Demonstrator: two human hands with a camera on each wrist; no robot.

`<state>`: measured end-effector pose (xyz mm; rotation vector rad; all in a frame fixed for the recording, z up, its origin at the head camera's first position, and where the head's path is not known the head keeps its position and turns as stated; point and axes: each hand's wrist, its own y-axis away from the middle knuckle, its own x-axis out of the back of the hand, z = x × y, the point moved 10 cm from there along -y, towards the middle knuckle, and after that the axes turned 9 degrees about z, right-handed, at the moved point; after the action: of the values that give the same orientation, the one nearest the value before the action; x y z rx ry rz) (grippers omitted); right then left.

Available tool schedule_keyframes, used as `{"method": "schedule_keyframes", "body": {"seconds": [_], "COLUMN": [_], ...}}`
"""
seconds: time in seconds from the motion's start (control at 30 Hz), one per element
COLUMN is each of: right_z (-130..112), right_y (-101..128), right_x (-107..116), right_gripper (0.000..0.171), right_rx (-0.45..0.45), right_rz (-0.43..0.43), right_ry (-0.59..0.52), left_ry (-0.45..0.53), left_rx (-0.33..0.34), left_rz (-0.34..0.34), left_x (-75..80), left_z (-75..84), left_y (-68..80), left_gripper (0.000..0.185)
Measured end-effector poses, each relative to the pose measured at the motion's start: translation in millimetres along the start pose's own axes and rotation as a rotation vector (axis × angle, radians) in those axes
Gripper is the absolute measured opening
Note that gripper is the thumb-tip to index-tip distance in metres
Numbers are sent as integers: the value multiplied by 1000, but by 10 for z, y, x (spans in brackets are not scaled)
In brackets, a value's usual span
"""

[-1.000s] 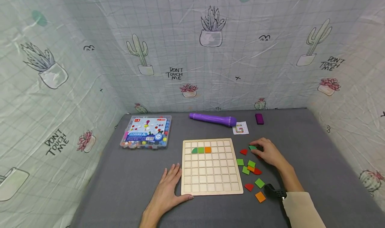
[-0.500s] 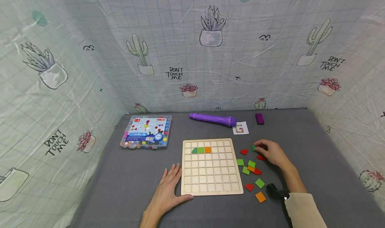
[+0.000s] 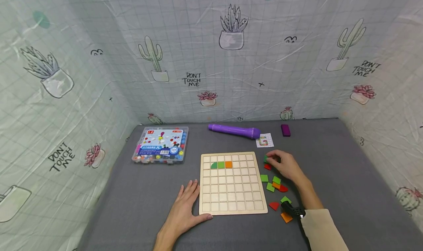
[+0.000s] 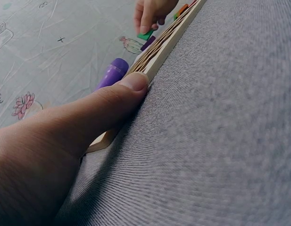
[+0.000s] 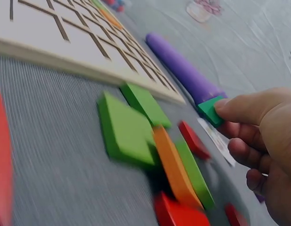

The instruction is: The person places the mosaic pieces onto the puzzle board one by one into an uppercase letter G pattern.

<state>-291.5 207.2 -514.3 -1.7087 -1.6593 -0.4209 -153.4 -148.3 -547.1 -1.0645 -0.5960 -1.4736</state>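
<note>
Right hand (image 3: pixel 285 165) pinches green tile (image 5: pixel 211 110) off board's right edge; left hand (image 3: pixel 185 207), fingers flat, steadies wooden grid board (image 3: pixel 231 185).

One wooden grid board (image 3: pixel 232 183) holding three coloured tiles (image 3: pixel 220 165), roughly ten loose tiles (image 3: pixel 276 180) to its right, one purple pen (image 3: pixel 234 131), one bead box (image 3: pixel 161 144), one pattern card (image 3: pixel 264 140), one purple block (image 3: pixel 285 130)
</note>
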Motion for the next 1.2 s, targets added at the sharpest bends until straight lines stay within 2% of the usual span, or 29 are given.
{"method": "schedule_keyframes", "body": {"seconds": [0.43,0.63,1.2], "right_z": [-400,-542,-714], "right_y": [-85,-95,-105], "right_x": [-476,-671,-917], "right_gripper": [17,15,10], "right_rx": [42,67,105], "right_rz": [-114,-136,-134], "right_ry": [-118,-145,-143], "left_ry": [-10,-14,-13], "left_rx": [-7,-9,-1], "left_rz": [6,5,1], "left_x": [12,17,4], "left_z": [5,15,3], "left_y": [-7,-12,-7], "left_gripper": [112,112,111]}}
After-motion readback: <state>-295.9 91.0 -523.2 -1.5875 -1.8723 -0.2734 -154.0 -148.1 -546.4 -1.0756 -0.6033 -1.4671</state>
